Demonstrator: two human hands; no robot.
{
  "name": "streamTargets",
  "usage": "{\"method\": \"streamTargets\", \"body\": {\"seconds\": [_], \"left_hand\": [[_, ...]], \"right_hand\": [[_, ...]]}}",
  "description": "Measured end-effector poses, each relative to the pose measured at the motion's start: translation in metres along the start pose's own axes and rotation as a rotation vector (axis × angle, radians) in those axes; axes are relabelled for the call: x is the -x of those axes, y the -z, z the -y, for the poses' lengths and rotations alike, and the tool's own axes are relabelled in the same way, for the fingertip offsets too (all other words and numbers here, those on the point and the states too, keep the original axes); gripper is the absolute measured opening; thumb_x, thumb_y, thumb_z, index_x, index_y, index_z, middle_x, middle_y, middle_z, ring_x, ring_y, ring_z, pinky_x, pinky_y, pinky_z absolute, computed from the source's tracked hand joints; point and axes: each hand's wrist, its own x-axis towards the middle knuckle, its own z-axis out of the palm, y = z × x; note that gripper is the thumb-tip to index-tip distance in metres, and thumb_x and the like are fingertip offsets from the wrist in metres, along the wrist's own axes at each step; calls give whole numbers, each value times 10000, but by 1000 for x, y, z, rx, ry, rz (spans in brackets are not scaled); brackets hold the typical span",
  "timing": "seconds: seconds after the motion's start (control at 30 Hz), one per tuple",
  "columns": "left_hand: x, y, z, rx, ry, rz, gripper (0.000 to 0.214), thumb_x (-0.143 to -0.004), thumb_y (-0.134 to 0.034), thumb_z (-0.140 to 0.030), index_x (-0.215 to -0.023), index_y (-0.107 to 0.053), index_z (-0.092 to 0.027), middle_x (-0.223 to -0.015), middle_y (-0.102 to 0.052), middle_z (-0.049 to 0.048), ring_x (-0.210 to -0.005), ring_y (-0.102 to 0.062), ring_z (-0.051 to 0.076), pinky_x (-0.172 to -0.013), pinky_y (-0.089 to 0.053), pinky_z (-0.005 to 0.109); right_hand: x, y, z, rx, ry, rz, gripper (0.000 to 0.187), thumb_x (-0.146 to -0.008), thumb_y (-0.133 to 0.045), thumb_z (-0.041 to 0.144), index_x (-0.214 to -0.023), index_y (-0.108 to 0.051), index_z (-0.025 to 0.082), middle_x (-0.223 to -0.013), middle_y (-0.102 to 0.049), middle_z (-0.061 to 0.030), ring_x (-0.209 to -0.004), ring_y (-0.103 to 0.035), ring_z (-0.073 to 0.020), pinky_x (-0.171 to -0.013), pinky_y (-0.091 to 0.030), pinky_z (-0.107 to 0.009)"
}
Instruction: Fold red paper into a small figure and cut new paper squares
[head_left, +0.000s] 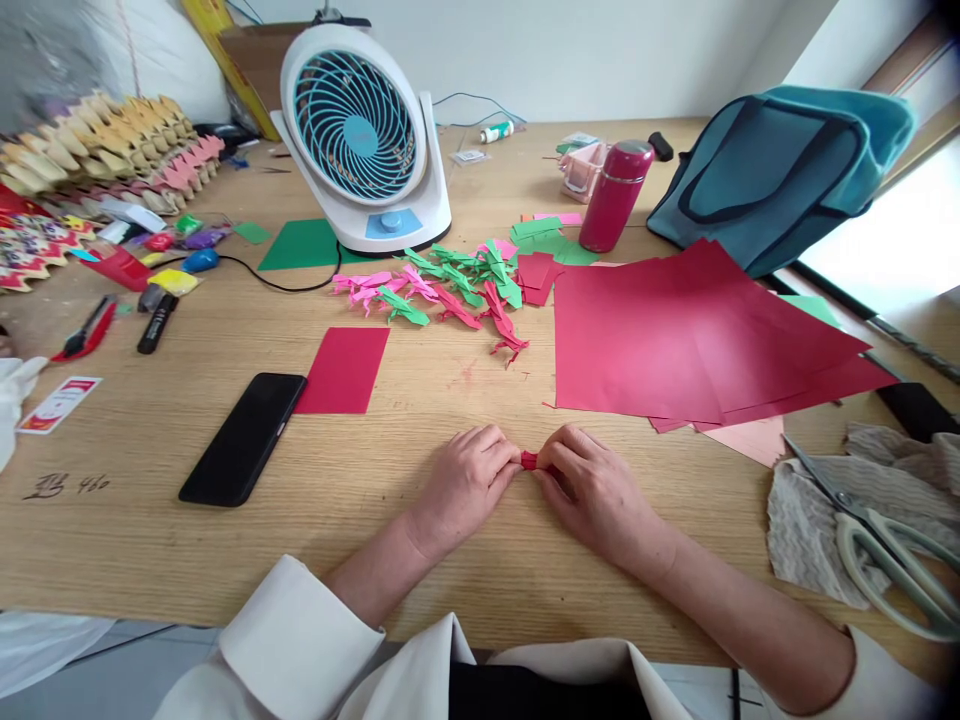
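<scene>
Red paper [529, 460] — folded, pinched between fingers [556, 455]

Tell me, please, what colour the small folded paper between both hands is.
Deep red; the small folded paper shows best in the head view.

The left hand [471, 478] and the right hand [598, 487] hide both ends of the small red paper [529, 460].

1. Head cam, worn by person: looks fwd + down over desk [150, 560].
2. Close range; L hand [466, 478] + R hand [600, 490] just below ctr, sleeves [300, 640] at btm edge.
3. Wide FOV: wall [562, 60] at top, far edge of desk incl.
</scene>
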Motion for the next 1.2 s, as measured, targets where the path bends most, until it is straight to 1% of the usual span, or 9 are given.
{"method": "streamTargets", "body": {"seconds": [0.1, 0.27, 0.4, 0.5, 0.6, 0.83, 1.0, 1.1, 1.2], "left_hand": [[1, -1, 1, 3, -1, -5, 117, -942, -532, -179, -834, -578, -177, -847, -580, 24, -821, -551, 167, -746, -453, 294], [3, 1, 0, -26, -25, -9, 138, -958, -492, -162, -847, -574, -173, -847, -571, 26, -825, -539, 168, -760, -459, 295], [4, 2, -1, -69, -23, 30, 144, -967, -476, -174, -866, -580, -173, -853, -565, 29, -833, -530, 176, -775, -461, 311], [4, 2, -1, -77, -1, 59, 132, -963, -481, -175, -874, -578, -173, -872, -564, 32, -846, -532, 180, -779, -463, 315], [3, 3, -1, -49, 13, 58, 128, -962, -480, -170, -882, -580, -179, -880, -565, 28, -850, -540, 174, -780, -462, 307], [1, 4, 0, -32, -22, 51, 86, -954, -508, -167, -901, -572, -189, -888, -578, 18, -844, -553, 166, -756, -444, 299], [2, 0, 0, -163, -59, 51, 80, -955, -507, -175, -885, -543, -184, -856, -564, 17, -800, -541, 176, -721, -427, 316], [2, -1, 0, -207, -76, 35, 88, -965, -491, -181, -886, -531, -182, -848, -560, 18, -791, -539, 179, -709, -418, 319], [2, -1, 0, -234, -83, 24, 108, -976, -473, -193, -884, -527, -182, -838, -558, 20, -780, -538, 181, -699, -409, 322]], "right_hand": [[-1, 0, 0, -18, -16, 2, 110, -906, -536, 146, -811, -554, 199, -867, -569, -52, -796, -545, -188, -734, -444, -309], [-5, 1, 2, -37, -62, 11, 141, -877, -538, 112, -770, -522, 202, -843, -550, -37, -782, -531, -180, -725, -420, -301], [-5, 1, 3, -71, -98, 17, 133, -867, -530, 96, -793, -515, 206, -836, -544, -24, -765, -526, -171, -707, -405, -293], [-5, 0, 2, -95, -115, 19, 139, -861, -524, 88, -789, -507, 206, -832, -536, -19, -745, -517, -163, -684, -393, -286], [-7, 1, 2, -102, -120, 28, 150, -850, -520, 76, -770, -502, 202, -834, -527, -22, -744, -509, -162, -678, -387, -286], [-8, 5, 2, -134, -146, 48, 145, -847, -527, 83, -765, -506, 202, -835, -536, -19, -726, -507, -157, -657, -384, -283], [-6, 5, 0, -168, -98, 19, 128, -859, -533, 87, -798, -526, 199, -902, -557, -36, -774, -528, -159, -681, -406, -274], [-4, 3, -1, -163, -32, 5, 155, -858, -515, 55, -803, -516, 200, -834, -565, -27, -765, -526, -165, -699, -405, -282], [-3, 2, -2, -94, 14, 0, 138, -888, -504, 72, -836, -533, 197, -808, -588, -27, -768, -533, -177, -743, -390, -315]]}}
